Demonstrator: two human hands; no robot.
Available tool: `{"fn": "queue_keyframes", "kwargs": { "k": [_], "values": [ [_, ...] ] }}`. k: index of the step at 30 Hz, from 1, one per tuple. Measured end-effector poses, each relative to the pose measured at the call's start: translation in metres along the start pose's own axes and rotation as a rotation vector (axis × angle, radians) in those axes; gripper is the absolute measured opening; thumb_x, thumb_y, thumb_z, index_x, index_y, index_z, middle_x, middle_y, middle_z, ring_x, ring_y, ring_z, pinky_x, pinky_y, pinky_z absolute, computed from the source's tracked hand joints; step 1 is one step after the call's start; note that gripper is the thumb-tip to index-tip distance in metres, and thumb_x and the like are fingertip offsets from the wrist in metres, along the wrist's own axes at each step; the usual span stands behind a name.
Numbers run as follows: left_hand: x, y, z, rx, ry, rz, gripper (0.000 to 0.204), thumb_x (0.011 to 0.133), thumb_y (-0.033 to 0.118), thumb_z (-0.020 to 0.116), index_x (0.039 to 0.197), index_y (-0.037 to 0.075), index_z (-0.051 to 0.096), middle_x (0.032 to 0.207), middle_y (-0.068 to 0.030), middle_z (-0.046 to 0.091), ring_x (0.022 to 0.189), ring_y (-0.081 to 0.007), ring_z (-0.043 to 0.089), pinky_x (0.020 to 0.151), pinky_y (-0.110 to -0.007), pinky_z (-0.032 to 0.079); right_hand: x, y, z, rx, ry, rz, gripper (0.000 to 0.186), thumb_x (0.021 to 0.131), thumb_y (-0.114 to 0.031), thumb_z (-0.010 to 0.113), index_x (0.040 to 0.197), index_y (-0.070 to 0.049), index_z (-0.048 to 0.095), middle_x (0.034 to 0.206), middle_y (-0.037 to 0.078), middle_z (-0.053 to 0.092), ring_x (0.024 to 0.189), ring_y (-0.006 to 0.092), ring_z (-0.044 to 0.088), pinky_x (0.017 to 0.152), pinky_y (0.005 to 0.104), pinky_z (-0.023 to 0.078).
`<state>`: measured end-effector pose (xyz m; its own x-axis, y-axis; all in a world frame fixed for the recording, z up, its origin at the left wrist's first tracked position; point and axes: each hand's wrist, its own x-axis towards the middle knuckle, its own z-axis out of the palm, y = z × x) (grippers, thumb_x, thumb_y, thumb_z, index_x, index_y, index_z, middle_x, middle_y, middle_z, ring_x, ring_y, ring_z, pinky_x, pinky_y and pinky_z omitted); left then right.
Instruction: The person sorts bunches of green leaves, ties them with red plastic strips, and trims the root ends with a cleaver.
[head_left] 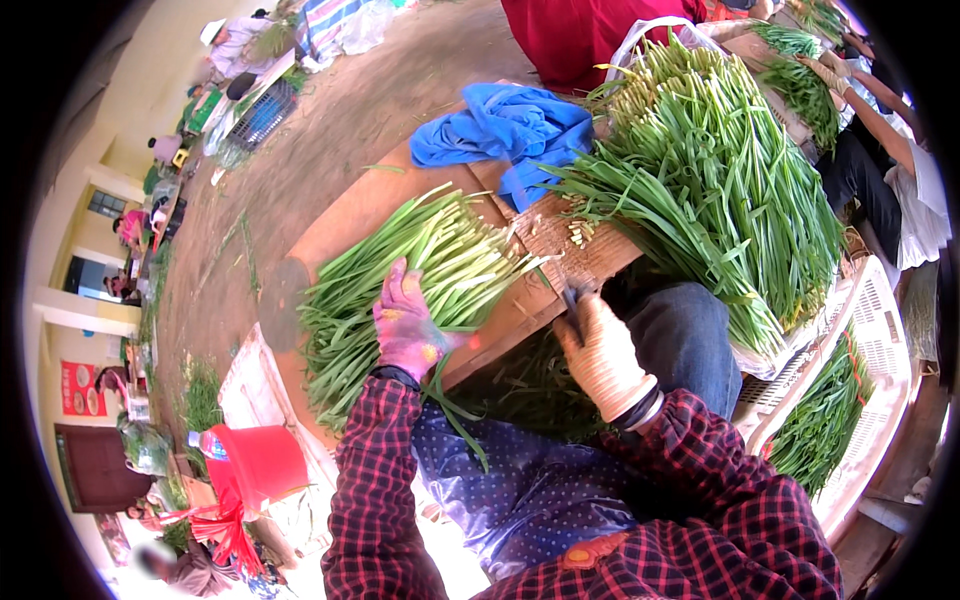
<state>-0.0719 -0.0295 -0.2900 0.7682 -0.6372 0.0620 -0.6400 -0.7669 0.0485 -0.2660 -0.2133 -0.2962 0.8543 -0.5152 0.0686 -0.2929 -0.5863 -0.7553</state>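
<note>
A loose bunch of garlic chives (440, 250) lies on a wooden board (560, 225), its pale cut ends toward the right and its leaves toward the left. My left hand (408, 315), in a stained pink glove, grips the near part of this bunch, thumb pointing right. Right of the board's near edge, my right hand (605, 350), in a pale ribbed glove, is closed around a small dark tool (574, 296); the tool is mostly hidden, and I cannot make out a blade. Short trimmed stem pieces (581, 232) lie on the board between the two bunches.
A big stack of garlic chives (720, 180) rises at the right. Beside it is a white plastic crate (865, 370) with more greens. A blue cloth (505, 135) lies at the board's far side. A red bucket (262, 465) stands at the left. A co-worker's gloved hands (828, 75) handle greens at the far right.
</note>
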Motion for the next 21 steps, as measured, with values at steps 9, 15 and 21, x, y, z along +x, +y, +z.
{"fn": "queue_keyframes", "kwargs": {
  "k": [9, 15, 21],
  "values": [
    [-0.009, -0.006, 0.012, 0.030, 0.157, 0.059, 0.119, 0.046, 0.063, 0.087, 0.135, 0.002, 0.037, 0.150, -0.0182, 0.031, 0.138, -0.0339, 0.032, 0.105, -0.049, 0.032, 0.080, 0.028, -0.033, 0.460, -0.219, 0.249, 0.033, 0.087, -0.016, 0.068, 0.117, -0.003, 0.061, 0.073, 0.006, 0.060, 0.054, 0.0139, 0.054, 0.049, 0.0299, 0.044],
    [-0.022, 0.002, 0.019, 0.045, 0.197, 0.129, 0.108, 0.053, 0.050, 0.087, 0.137, 0.003, 0.038, 0.148, -0.0185, 0.034, 0.135, -0.0357, 0.035, 0.104, -0.050, 0.033, 0.111, 0.062, -0.026, 0.074, -0.127, 0.170, 0.041, 0.086, -0.022, 0.069, 0.121, -0.003, 0.060, 0.083, 0.013, 0.066, 0.071, 0.0255, 0.065, 0.064, 0.0366, 0.052],
    [-0.020, 0.001, 0.008, -0.019, 0.139, 0.157, 0.104, 0.055, 0.048, 0.086, 0.136, 0.003, 0.039, 0.147, -0.0177, 0.035, 0.135, -0.0357, 0.035, 0.105, -0.050, 0.032, 0.110, 0.041, -0.024, -0.627, 0.071, 0.167, 0.043, 0.083, -0.030, 0.070, 0.121, -0.012, 0.057, 0.110, 0.014, 0.064, 0.094, 0.0360, 0.065, 0.082, 0.0462, 0.054]
  ]
}}
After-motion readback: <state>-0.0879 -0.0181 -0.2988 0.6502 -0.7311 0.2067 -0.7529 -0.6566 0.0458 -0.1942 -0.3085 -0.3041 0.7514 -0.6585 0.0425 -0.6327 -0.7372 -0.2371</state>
